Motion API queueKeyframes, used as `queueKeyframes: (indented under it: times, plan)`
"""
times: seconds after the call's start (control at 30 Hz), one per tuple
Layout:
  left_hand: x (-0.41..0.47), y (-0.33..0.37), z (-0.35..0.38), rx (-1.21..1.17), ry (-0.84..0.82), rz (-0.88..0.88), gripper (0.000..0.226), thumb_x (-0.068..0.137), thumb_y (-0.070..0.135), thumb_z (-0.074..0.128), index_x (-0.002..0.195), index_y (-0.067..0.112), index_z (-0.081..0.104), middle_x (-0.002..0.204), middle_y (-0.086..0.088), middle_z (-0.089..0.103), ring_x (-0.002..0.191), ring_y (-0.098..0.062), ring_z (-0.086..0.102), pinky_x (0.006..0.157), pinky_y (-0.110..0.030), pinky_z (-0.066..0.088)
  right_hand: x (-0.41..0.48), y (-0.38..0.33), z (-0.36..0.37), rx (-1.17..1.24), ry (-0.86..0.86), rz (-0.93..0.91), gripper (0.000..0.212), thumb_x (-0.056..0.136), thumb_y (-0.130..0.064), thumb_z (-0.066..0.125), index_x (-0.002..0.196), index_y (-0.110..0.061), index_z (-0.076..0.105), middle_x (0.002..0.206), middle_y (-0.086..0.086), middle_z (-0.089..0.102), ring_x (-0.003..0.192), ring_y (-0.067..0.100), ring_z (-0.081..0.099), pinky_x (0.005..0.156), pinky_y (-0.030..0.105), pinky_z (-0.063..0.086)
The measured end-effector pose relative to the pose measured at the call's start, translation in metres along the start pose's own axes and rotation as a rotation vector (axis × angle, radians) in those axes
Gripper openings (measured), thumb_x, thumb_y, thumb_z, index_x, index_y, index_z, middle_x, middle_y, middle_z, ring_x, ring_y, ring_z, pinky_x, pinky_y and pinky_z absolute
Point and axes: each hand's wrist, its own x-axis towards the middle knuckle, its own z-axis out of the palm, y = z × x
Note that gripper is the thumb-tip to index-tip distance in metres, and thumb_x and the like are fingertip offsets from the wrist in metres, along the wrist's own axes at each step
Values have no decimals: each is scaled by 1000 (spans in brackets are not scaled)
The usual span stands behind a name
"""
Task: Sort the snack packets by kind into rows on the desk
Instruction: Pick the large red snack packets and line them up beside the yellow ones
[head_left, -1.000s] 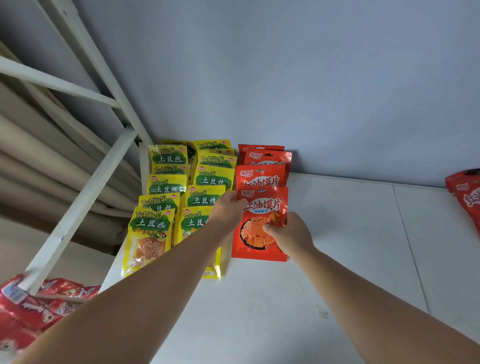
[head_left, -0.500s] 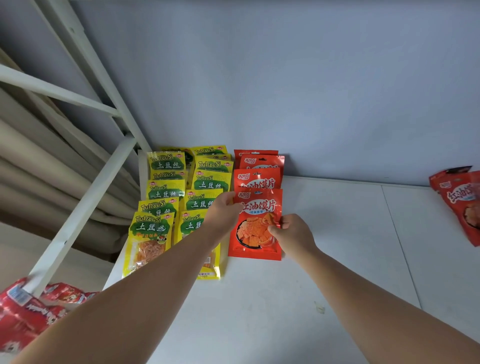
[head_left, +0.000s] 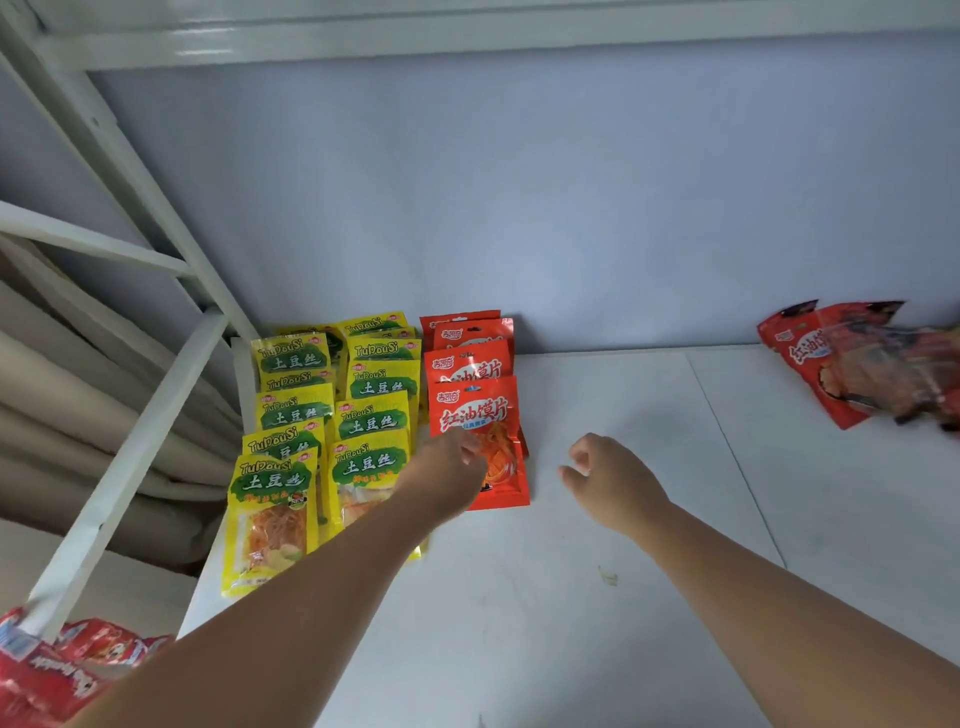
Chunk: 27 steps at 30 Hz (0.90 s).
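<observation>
head view: two rows of yellow packets (head_left: 322, 431) and one row of red packets (head_left: 470, 364) lie at the back left of the white tabletop (head_left: 623, 597), with loose red packets (head_left: 831, 364) heaped far right. the left hand (head_left: 447, 478) hovers loosely curled over the front red packet (head_left: 478, 415), and i cannot tell if they touch. the right hand (head_left: 608, 480), loosely curled and holding nothing, hangs just beside that packet.

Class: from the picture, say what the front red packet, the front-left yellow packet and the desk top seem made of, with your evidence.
Front red packet: thin plastic film, probably; glossy, printed, wrinkled. Front-left yellow packet: similar glossy film with a clear window showing the snack. Desk top: smooth matt white board, perhaps laminate; a seam line crosses it.
</observation>
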Motion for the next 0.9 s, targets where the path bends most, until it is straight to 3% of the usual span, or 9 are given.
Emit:
queueKeyframes:
  times: [0.07,0.1,0.23,0.4,0.63,0.9]
  plan:
    - [-4,4,11,76,-30,41,14,97,33,56,109,30,64,106,10,68,104,-12,65,103,-40,50,-12,14,-10,-28,5,13,34,96,-40,58,122,-19,60,117,-2,63,108,19,62,86,31,49]
    - [-5,8,16,102,-43,54,13,97,34,56,108,31,63,108,10,68,107,-12,64,104,-38,48,-17,21,-14,-39,5,19,33,96,-40,58,122,-19,60,117,-2,63,109,19,61,88,32,50]
    - [-14,25,40,133,-119,63,24,99,34,55,119,28,66,124,5,68,113,-19,63,93,-31,52,-38,53,-34,-49,17,81,33,96,-42,57,122,-22,58,117,-4,62,109,17,60,90,33,50]
    - [-25,58,72,130,-152,142,21,99,31,56,116,24,66,117,5,71,105,-14,66,92,-34,55,-67,105,-58,-5,38,173,32,95,-43,56,120,-25,59,120,-8,63,110,14,61,89,32,49]
    - [-60,133,149,134,-205,144,17,96,35,50,107,37,62,106,19,66,94,-10,66,83,-32,57,-124,209,-92,75,29,290,29,96,-41,55,119,-23,59,118,-8,63,102,14,60,85,31,49]
    - [-104,210,232,172,-243,187,14,96,36,50,105,40,60,106,19,68,102,-8,64,94,-33,54,-174,317,-132,182,46,351,31,97,-41,54,122,-24,59,119,-10,63,101,12,61,85,30,50]
